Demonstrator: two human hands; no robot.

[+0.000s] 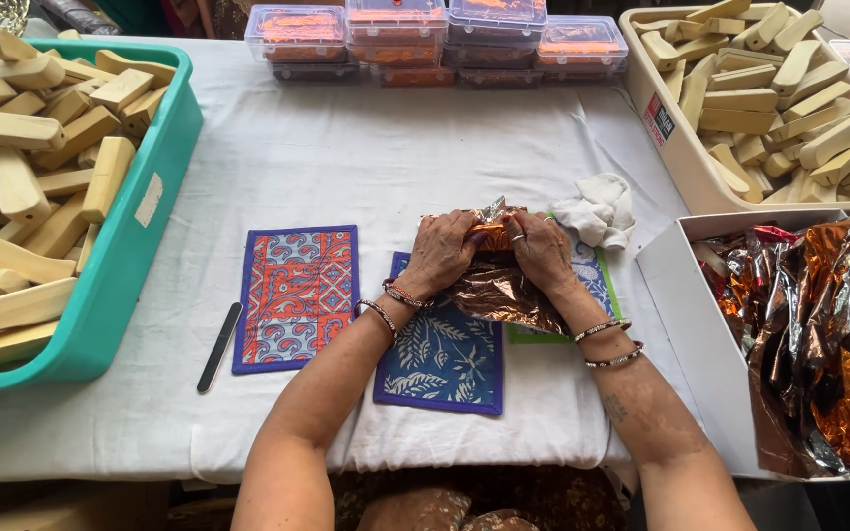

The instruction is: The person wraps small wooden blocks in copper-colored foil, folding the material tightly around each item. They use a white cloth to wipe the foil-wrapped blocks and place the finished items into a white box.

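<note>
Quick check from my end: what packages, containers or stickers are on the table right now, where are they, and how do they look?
Clear lidded boxes: far edge, stacked, orange contents.
Teal bin: left, wooden pieces, pale sticker on its side.
Cream bin: far right, wooden pieces, red-and-dark label.
White box: right, coppery foil sheets.

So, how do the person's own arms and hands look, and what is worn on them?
Both forearms are bare, with no sleeves. The left hand has two thin beaded metal bangles at the wrist. The right hand wears a silver ring on one of its fingers and two similar bangles. A small dark tattoo marks the right forearm.
</note>
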